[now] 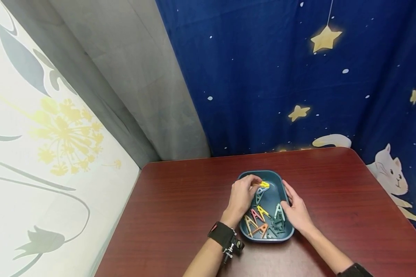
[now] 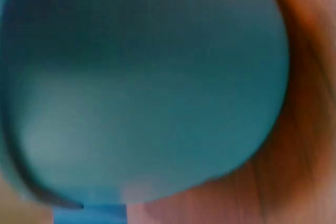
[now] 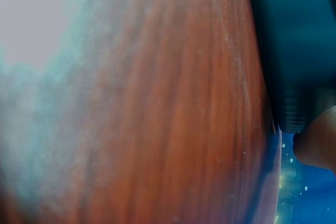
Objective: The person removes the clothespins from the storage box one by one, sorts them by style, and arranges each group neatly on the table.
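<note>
A dark teal tray [image 1: 263, 241] with rounded corners stands on the table, filled at its near end with several plastic clothespins [image 1: 262, 212] in yellow, pink, orange, green and teal. My left hand [image 1: 240, 195] reaches over the tray's left rim and pinches a yellow clothespin [image 1: 265, 184] near the far end. Just below it lie a light blue clothespin [image 1: 261, 191] and a dark teal one. My right hand [image 1: 297, 213] grips the tray's right side, thumb at the rim. In the right wrist view a fingertip [image 3: 317, 142] rests by the tray's outer wall [image 3: 294, 40].
The reddish-brown wooden table [image 1: 180, 207] extends to both sides of the tray. A blue star-patterned curtain [image 1: 263, 77] and a grey curtain [image 1: 131, 77] hang behind it, and a white floral panel [image 1: 55, 154] borders its left edge.
</note>
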The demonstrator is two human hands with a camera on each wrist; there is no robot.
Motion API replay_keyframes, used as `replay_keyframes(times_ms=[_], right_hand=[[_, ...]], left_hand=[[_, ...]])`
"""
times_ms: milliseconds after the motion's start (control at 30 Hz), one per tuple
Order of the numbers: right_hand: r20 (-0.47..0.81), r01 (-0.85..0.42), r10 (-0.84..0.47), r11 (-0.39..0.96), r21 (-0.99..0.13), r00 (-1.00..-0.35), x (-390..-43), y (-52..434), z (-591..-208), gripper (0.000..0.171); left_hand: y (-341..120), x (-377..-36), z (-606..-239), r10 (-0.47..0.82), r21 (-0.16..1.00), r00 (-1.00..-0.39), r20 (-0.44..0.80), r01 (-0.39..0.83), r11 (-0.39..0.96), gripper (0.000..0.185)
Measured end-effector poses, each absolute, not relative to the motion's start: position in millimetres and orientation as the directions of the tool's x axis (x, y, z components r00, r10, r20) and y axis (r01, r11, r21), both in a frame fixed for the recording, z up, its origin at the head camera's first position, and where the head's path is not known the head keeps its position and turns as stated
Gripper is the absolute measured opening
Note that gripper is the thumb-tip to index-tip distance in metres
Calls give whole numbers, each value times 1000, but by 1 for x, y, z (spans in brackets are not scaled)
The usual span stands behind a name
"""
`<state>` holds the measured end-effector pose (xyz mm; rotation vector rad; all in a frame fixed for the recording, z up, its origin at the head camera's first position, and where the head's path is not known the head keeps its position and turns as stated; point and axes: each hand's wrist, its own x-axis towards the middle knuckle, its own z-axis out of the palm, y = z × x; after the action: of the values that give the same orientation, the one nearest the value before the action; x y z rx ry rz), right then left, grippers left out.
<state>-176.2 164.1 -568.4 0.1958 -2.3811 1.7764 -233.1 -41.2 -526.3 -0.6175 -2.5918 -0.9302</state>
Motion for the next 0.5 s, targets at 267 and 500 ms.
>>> replay_keyframes(times_ms=[267, 500], right_hand=[[211, -202, -2, 300, -932, -977, -177, 165, -569, 75], [188, -180, -5, 313, -932, -982, -176, 165, -569, 75]], left_hand=[[-65, -235, -516, 227, 557, -859, 460, 478, 680, 15], [-87, -234, -515, 190, 574, -858, 477, 468, 672, 13]])
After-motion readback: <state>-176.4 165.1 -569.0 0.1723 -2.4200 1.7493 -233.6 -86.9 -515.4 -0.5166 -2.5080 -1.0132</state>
